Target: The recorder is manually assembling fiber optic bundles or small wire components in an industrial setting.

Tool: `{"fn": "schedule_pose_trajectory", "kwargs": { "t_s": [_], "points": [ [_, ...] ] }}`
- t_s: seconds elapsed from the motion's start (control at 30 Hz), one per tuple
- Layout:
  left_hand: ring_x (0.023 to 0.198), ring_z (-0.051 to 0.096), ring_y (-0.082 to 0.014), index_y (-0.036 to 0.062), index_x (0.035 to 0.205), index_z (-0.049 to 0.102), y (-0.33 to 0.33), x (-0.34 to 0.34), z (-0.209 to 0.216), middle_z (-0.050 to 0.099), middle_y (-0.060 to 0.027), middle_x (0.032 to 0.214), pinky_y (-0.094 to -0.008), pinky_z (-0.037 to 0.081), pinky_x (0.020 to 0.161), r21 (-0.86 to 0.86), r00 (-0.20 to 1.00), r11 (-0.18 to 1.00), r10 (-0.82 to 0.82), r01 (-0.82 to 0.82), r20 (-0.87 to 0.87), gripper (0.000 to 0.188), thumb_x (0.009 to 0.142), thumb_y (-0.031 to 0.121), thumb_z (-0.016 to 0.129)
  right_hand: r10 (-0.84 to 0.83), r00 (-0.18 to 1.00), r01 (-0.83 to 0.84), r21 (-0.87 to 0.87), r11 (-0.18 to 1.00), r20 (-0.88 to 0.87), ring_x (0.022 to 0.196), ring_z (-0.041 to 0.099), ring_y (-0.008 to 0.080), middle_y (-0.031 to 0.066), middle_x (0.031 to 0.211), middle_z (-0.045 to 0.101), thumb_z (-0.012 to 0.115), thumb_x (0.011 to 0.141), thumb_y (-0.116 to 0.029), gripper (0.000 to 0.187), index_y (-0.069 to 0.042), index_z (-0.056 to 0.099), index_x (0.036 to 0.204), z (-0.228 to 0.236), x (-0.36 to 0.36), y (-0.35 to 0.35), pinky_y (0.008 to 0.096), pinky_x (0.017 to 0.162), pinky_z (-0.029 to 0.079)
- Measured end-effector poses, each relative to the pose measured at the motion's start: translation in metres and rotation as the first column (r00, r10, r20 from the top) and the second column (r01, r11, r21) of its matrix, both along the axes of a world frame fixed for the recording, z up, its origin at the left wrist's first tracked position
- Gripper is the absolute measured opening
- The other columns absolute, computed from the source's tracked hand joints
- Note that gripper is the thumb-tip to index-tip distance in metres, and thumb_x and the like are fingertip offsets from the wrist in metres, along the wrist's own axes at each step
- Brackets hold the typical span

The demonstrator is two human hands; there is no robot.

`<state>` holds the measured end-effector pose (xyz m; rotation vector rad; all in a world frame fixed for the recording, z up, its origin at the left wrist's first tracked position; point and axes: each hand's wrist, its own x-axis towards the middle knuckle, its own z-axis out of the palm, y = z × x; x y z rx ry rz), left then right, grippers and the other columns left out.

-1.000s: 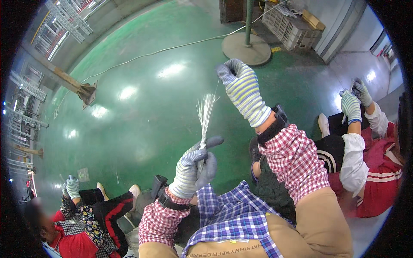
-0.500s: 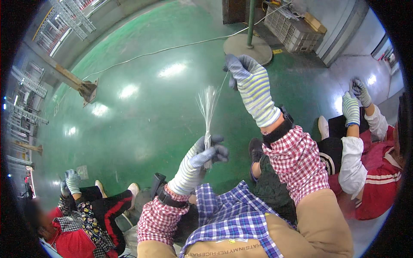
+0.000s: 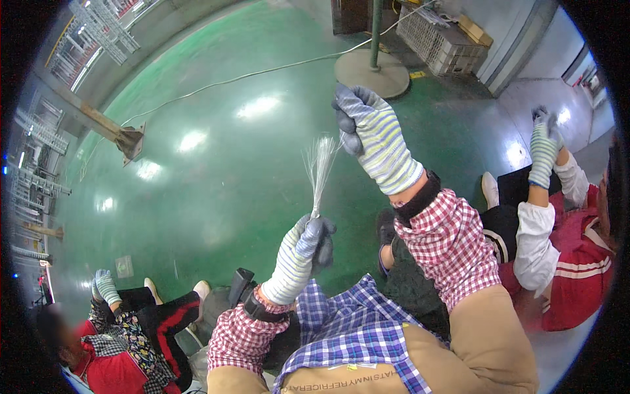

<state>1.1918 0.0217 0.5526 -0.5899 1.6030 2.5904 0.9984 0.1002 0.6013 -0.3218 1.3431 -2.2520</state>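
A bundle of thin, shiny, silvery wires [image 3: 319, 180] stands nearly upright, its loose strands fanned out at the top. My left hand [image 3: 303, 251], in a striped glove with grey-coated fingers, is closed round its lower end, which the fingers hide. Higher and to the right, my right hand [image 3: 378, 131] wears a matching glove and has its fingers curled together. The rightmost strands reach close to its thumb. Whether a strand is pinched in those fingers is too fine to make out.
A co-worker in red [image 3: 571, 262] sits at the right with gloved hands raised; another person [image 3: 125, 348] sits at the lower left. Ahead are a round pole base [image 3: 374, 71], a plastic crate [image 3: 433, 43], a cable [image 3: 262, 71] across the green floor and a metal post foot [image 3: 131, 141].
My left hand has closed further round the bundle and sits slightly lower. A single strand stretched up to my right fingertips before; now it no longer shows there. My right fingers have curled inward.
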Motion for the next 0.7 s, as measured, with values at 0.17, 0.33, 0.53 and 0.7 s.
{"fn": "schedule_pose_trajectory", "kwargs": {
  "t_s": [0.17, 0.33, 0.53, 0.7],
  "points": [
    [0.047, 0.041, -0.0085, 0.0059, 0.094, 0.053, 0.001, 0.01, -0.007, 0.046, 0.001, 0.055, -0.0236, 0.035, 0.046, 0.037, 1.0, 0.999, -0.002, 0.001, 0.02, 0.038, 0.091, 0.044, 0.052, -0.163, 0.961, 0.147, -0.086, 0.985, -0.225, 0.046, 0.043, 0.0057, -0.003, 0.064, 0.05, 0.064, 0.085, -0.023, 0.013, -0.011, 0.058, 0.087, -0.026, -0.047, 0.018, 0.0202, 0.04, 0.033],
    [0.042, 0.04, -0.0114, 0.0072, 0.093, 0.055, 0.007, 0.015, -0.023, 0.047, -0.0004, 0.054, -0.0267, 0.037, 0.043, 0.017, 0.998, 0.999, 0.049, -0.05, 0.049, 0.038, 0.089, 0.045, 0.055, -0.385, 0.914, 0.361, -0.172, 0.917, -0.132, 0.045, 0.042, 0.0061, -0.0026, 0.061, 0.048, 0.064, 0.086, -0.025, 0.019, -0.008, 0.057, 0.092, 0.003, -0.07, 0.05, 0.0202, 0.042, 0.036],
    [0.043, 0.043, -0.0116, 0.0057, 0.096, 0.055, -0.008, 0.008, -0.021, 0.048, -0.0017, 0.055, -0.0265, 0.038, 0.043, -0.034, 0.984, 0.983, 0.178, -0.178, -0.005, 0.039, 0.09, 0.044, 0.053, -0.066, 0.913, 0.234, 0.383, 0.894, -0.403, 0.051, 0.052, 0.0087, 0.0021, 0.068, 0.058, 0.063, 0.086, -0.031, 0.03, -0.002, 0.06, 0.096, -0.008, -0.031, 0.027, 0.0244, 0.045, 0.044],
    [0.045, 0.045, -0.011, 0.005, 0.097, 0.054, -0.007, 0.007, -0.014, 0.05, -0.0018, 0.057, -0.0239, 0.037, 0.043, -0.123, 0.983, 0.976, 0.178, -0.182, -0.039, 0.039, 0.09, 0.043, 0.053, 0.366, 0.917, -0.272, 0.425, 0.863, -0.158, 0.058, 0.057, 0.012, 0.005, 0.077, 0.06, 0.066, 0.083, -0.036, 0.04, 0.0, 0.06, 0.097, 0.003, 0.005, 0.014, 0.0268, 0.054, 0.049]
  ]
}}
